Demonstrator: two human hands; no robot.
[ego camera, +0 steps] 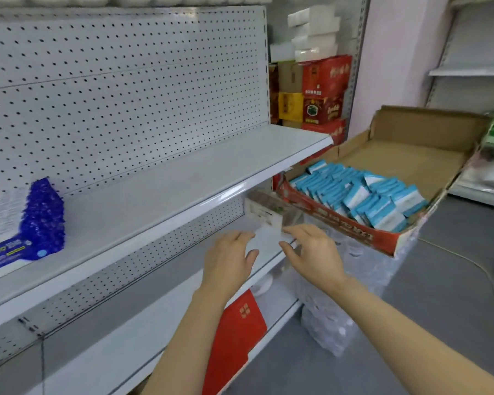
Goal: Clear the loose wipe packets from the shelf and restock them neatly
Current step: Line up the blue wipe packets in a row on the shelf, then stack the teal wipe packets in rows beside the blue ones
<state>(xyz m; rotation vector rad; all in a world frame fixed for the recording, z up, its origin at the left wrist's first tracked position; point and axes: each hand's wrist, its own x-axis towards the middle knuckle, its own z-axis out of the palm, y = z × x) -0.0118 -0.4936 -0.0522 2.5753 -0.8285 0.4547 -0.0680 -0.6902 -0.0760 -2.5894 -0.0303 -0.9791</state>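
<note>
Left hand (228,259) and right hand (314,252) both reach over the front edge of the white metal lower shelf (154,306), fingers loosely spread, gripping nothing. Between them, at 12 o'clock, sits a blurred whitish pack (264,213), possibly wipes; contact unclear. At 2 o'clock from the right hand, an open red-sided cardboard box (354,233) holds the loose blue-and-white wipe packets (362,195). At 9 o'clock, on the white upper shelf (160,183), a blue-wrapped pack (42,218). At 6 o'clock, a flat red box (237,340).

Left hand (228,260), right hand (311,252) outstretched side by side, fingers loosely curled.
</note>
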